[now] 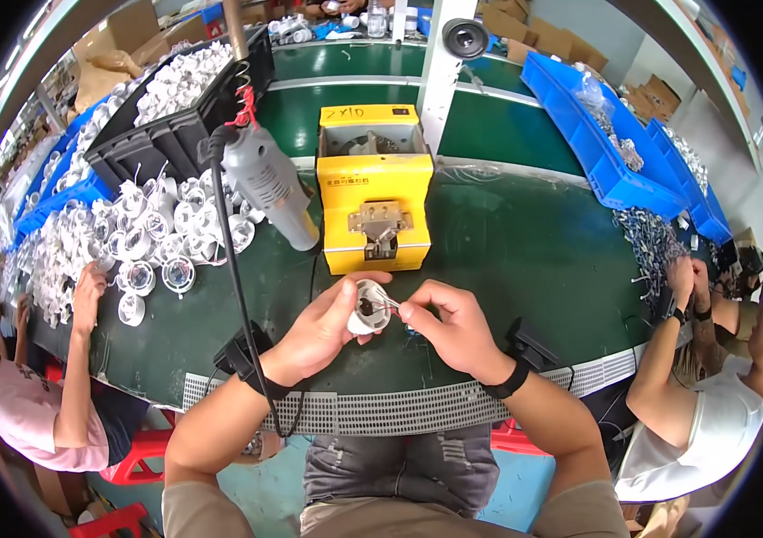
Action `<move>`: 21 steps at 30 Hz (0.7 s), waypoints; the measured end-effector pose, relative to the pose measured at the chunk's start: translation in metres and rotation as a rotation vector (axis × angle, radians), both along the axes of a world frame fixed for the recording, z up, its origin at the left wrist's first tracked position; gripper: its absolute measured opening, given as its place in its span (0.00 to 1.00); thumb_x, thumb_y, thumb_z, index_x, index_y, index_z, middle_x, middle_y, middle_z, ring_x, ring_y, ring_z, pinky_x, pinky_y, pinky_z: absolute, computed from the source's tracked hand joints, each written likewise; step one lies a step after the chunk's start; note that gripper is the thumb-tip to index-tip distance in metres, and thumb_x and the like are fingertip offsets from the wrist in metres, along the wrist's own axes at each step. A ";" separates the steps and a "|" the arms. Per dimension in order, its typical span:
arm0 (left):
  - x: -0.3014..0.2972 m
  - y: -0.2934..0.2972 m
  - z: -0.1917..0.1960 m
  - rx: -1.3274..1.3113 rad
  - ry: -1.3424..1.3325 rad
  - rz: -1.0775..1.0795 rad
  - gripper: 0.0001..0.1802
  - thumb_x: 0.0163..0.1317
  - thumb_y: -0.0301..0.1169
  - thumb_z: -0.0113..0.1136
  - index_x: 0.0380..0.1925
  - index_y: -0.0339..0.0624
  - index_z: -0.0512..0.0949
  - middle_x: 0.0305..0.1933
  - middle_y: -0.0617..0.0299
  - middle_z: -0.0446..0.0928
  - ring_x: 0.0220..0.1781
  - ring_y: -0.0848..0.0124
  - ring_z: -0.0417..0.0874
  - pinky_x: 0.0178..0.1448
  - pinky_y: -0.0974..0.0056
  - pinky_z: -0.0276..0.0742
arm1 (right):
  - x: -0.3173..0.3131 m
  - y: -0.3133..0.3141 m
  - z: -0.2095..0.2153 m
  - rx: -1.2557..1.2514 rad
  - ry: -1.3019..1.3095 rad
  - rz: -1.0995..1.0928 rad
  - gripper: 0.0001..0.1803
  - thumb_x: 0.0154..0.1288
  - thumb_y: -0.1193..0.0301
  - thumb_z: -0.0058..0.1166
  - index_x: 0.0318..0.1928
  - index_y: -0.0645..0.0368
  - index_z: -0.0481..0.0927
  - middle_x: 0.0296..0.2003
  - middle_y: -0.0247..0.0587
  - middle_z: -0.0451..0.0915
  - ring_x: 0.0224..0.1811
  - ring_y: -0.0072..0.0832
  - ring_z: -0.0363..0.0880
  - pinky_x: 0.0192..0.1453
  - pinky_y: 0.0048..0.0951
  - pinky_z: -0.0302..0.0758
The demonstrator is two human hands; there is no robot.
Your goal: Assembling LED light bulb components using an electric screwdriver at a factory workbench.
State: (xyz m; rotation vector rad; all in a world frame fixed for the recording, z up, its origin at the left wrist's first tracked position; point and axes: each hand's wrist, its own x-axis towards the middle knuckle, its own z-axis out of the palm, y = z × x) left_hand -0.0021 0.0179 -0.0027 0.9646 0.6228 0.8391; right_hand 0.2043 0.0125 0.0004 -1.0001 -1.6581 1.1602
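Observation:
My left hand [317, 330] is closed around a small white round plastic housing [372, 323], its open side with a dark inside facing me. At the housing's right edge, my right hand [455, 332] pinches thin wires [390, 305] between thumb and forefinger. They run into the housing. A small blue bit lies partly hidden by the right fingers. Just beyond my hands stands a yellow machine [374, 202] with a metal fixture [381, 224] on its front. Left of it a grey electric screwdriver [267, 184] hangs from a red coiled cord.
Many white round housings [135, 242] are heaped on the green table [489, 251] at left, below a black crate [153, 143]. Blue bins [615, 179] and a pile of dark wired parts [646, 247] are at right. Co-workers sit on both sides. A black cable [227, 233] crosses by my left wrist.

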 end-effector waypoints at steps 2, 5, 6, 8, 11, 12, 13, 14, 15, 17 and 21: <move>0.001 0.001 -0.003 -0.022 -0.011 -0.017 0.34 0.71 0.58 0.32 0.61 0.41 0.65 0.45 0.63 0.76 0.40 0.76 0.75 0.41 0.70 0.72 | -0.003 -0.003 0.006 0.030 -0.064 -0.016 0.08 0.64 0.73 0.57 0.30 0.66 0.77 0.25 0.31 0.75 0.30 0.16 0.71 0.35 0.21 0.67; 0.004 -0.001 -0.004 -0.048 -0.033 0.007 0.32 0.73 0.55 0.32 0.60 0.41 0.67 0.44 0.65 0.73 0.40 0.77 0.73 0.44 0.71 0.71 | -0.009 -0.006 0.005 0.057 -0.142 -0.059 0.09 0.63 0.72 0.59 0.29 0.65 0.77 0.24 0.33 0.75 0.27 0.16 0.68 0.31 0.22 0.64; 0.005 -0.002 -0.005 -0.054 -0.031 0.008 0.32 0.73 0.55 0.32 0.60 0.41 0.67 0.44 0.65 0.73 0.40 0.77 0.73 0.44 0.71 0.71 | -0.009 -0.006 0.002 0.052 -0.130 -0.078 0.09 0.63 0.72 0.59 0.29 0.65 0.76 0.24 0.33 0.75 0.27 0.16 0.68 0.31 0.22 0.64; 0.008 -0.002 -0.005 -0.047 -0.078 0.041 0.29 0.75 0.50 0.32 0.61 0.38 0.65 0.49 0.60 0.75 0.46 0.71 0.77 0.52 0.65 0.75 | -0.011 -0.006 0.000 0.046 -0.117 -0.100 0.09 0.63 0.72 0.59 0.29 0.65 0.76 0.24 0.34 0.75 0.26 0.16 0.68 0.30 0.21 0.64; 0.013 -0.003 -0.002 -0.065 -0.147 -0.014 0.26 0.75 0.45 0.35 0.63 0.38 0.63 0.52 0.58 0.74 0.52 0.68 0.77 0.59 0.61 0.74 | -0.014 -0.007 0.004 0.095 -0.064 -0.102 0.07 0.62 0.73 0.60 0.31 0.65 0.77 0.24 0.34 0.74 0.26 0.18 0.69 0.31 0.22 0.66; 0.011 -0.003 -0.002 -0.087 -0.202 -0.023 0.23 0.75 0.41 0.39 0.62 0.37 0.65 0.56 0.57 0.73 0.56 0.67 0.76 0.61 0.60 0.73 | -0.014 -0.007 0.004 0.145 -0.100 -0.161 0.06 0.60 0.74 0.61 0.33 0.64 0.78 0.26 0.35 0.74 0.27 0.18 0.71 0.31 0.21 0.67; 0.010 -0.003 -0.002 -0.088 -0.199 -0.029 0.23 0.75 0.41 0.39 0.62 0.37 0.65 0.56 0.57 0.73 0.56 0.67 0.76 0.61 0.60 0.73 | -0.014 -0.007 0.005 0.194 -0.137 -0.220 0.06 0.59 0.75 0.63 0.35 0.63 0.79 0.28 0.35 0.74 0.29 0.19 0.72 0.31 0.20 0.69; 0.008 -0.004 -0.003 -0.065 -0.184 0.036 0.22 0.75 0.39 0.40 0.61 0.37 0.66 0.57 0.57 0.73 0.57 0.66 0.76 0.61 0.60 0.73 | -0.013 -0.005 0.008 0.193 -0.135 -0.220 0.06 0.59 0.75 0.63 0.35 0.63 0.79 0.28 0.35 0.74 0.29 0.19 0.72 0.31 0.20 0.69; 0.008 -0.005 -0.003 -0.043 -0.168 0.102 0.21 0.74 0.38 0.41 0.60 0.36 0.67 0.57 0.57 0.73 0.58 0.66 0.75 0.62 0.60 0.72 | -0.010 -0.002 0.015 0.284 -0.186 -0.255 0.08 0.57 0.76 0.64 0.37 0.62 0.79 0.30 0.35 0.74 0.30 0.20 0.74 0.31 0.21 0.71; 0.009 -0.004 -0.001 -0.055 -0.220 0.148 0.20 0.74 0.36 0.43 0.58 0.35 0.69 0.58 0.57 0.72 0.58 0.65 0.75 0.64 0.57 0.72 | -0.002 0.001 0.019 0.377 -0.236 -0.293 0.11 0.55 0.77 0.65 0.39 0.61 0.80 0.32 0.36 0.74 0.32 0.21 0.76 0.31 0.21 0.73; 0.008 -0.003 0.003 -0.069 -0.320 0.215 0.20 0.73 0.34 0.46 0.59 0.35 0.69 0.56 0.59 0.73 0.56 0.69 0.77 0.63 0.60 0.74 | 0.007 0.002 0.015 0.500 -0.379 -0.146 0.13 0.52 0.79 0.66 0.40 0.57 0.80 0.34 0.37 0.75 0.35 0.25 0.79 0.34 0.24 0.77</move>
